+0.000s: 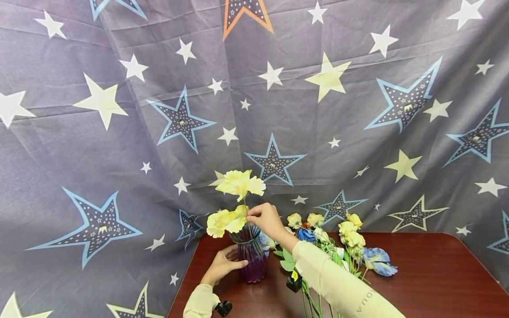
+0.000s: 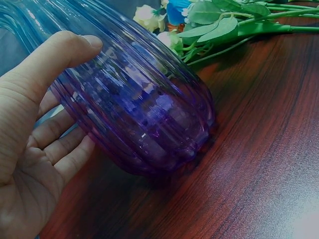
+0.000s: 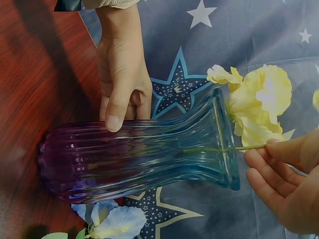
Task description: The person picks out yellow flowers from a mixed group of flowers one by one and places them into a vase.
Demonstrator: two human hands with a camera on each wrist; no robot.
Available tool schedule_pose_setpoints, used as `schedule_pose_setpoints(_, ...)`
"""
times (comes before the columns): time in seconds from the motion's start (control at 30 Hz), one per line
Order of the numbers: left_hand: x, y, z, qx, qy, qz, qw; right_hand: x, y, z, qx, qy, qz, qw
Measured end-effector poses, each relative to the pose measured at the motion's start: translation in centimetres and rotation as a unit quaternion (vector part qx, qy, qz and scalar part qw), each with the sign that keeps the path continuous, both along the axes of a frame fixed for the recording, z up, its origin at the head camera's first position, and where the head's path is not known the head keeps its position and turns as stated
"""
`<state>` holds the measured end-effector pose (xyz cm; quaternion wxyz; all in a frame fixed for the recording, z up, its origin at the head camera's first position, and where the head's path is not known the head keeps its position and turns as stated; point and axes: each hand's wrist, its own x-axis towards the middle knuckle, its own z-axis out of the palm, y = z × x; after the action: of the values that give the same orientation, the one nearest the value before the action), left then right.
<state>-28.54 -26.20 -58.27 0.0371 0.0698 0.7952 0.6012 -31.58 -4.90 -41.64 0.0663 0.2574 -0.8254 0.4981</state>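
Note:
My left hand grips a ribbed glass vase, blue at the neck and purple toward its base. In the left wrist view the thumb lies across the front of the vase, with the fingers around its far side. My right hand pinches the thin stem of a yellow flower between thumb and fingertips just above the rim. Seen from the right wrist, the stem reaches down into the vase's neck. A lower yellow bloom hangs over the rim's left side.
Loose artificial flowers lie on the dark red wooden table right of the vase: cream roses, a blue rose and a pale blue iris, their green stems toward the front. A grey star-print cloth hangs behind the table.

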Motion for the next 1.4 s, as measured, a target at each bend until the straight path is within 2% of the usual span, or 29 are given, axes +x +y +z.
schedule_pose_setpoints(0.5,-0.2,0.0,-0.2,-0.001,0.006,-0.001,1.0000,0.0,-0.1,-0.6,0.007,0.011,-0.002,1.000)
schedule_pose_setpoints(0.6,0.0,0.1,0.2,0.006,0.004,-0.002,1.0000,0.0,-0.1,-0.6,0.012,0.019,-0.002,1.000)
schedule_pose_setpoints(0.8,1.0,0.6,2.1,0.015,-0.003,-0.010,0.9998,0.2,0.1,-0.8,0.006,0.031,0.003,1.000)
schedule_pose_setpoints(0.9,1.3,0.7,2.7,0.015,-0.004,-0.011,0.9998,0.3,0.1,-0.9,0.001,0.043,0.007,0.999)
schedule_pose_setpoints(1.23,1.3,0.6,2.6,0.021,-0.007,-0.015,0.9996,0.6,0.0,-0.4,0.013,0.022,0.002,1.000)
schedule_pose_setpoints(1.4,1.3,0.7,2.6,0.019,-0.005,-0.013,0.9997,0.9,-0.2,-0.3,0.031,0.028,-0.009,0.999)
